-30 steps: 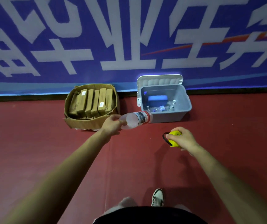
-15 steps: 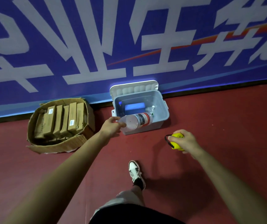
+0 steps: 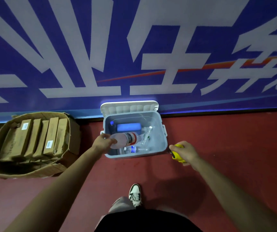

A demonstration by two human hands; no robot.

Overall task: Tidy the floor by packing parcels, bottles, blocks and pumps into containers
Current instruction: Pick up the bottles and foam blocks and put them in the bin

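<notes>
"Cardboard box by the wall, parcels standing in a row inside it: is that part done?"

"It looks so. No parcel shows loose on the red floor."

"And the bottles?"

"Several lie in the open grey bin, beside a blue block. The left hand holds one more clear bottle by its base, fingers curled round it, neck pointing over the bin, not yet released."

"What is left?"

"That bottle, which likely goes in next, and the yellow item that the right hand grips just right of the bin, fingers clamped on it. Possibly a pump, but too small to tell. Beyond those two, no stray item shows in this view."
</notes>
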